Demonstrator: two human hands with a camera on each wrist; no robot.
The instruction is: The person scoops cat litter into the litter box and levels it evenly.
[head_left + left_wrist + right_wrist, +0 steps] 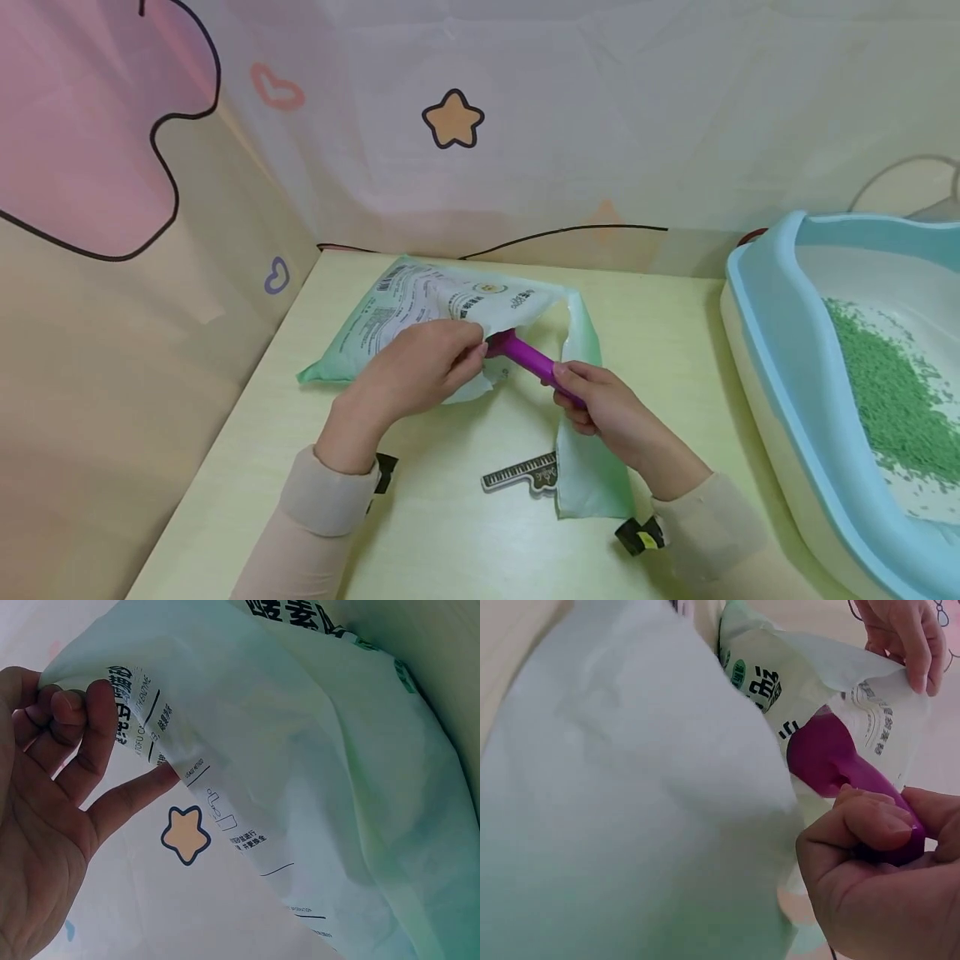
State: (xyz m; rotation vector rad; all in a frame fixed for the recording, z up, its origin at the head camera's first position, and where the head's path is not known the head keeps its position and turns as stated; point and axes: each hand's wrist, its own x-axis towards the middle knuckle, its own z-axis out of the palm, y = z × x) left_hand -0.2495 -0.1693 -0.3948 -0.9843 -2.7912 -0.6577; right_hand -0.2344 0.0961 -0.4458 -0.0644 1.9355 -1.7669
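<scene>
A white and pale green printed cat litter bag (442, 292) lies on the table, its torn mouth toward the right. My left hand (420, 358) pinches the upper edge of that mouth and holds it up; in the left wrist view the fingers of the left hand (67, 772) bend over the bag's rim. My right hand (611, 408) grips the handle of a purple scoop (531, 357). In the right wrist view the head of the scoop (821, 754) sits at the bag's mouth, partly inside. What lies deeper in the bag is hidden.
A blue and white litter box (765, 317) with green pellets (892, 392) stands at the right. A long torn flap of bag film (592, 467) hangs down the table's middle, partly covering a piano-key patterned clip (517, 473). Printed cloth (570, 100) walls the back and left.
</scene>
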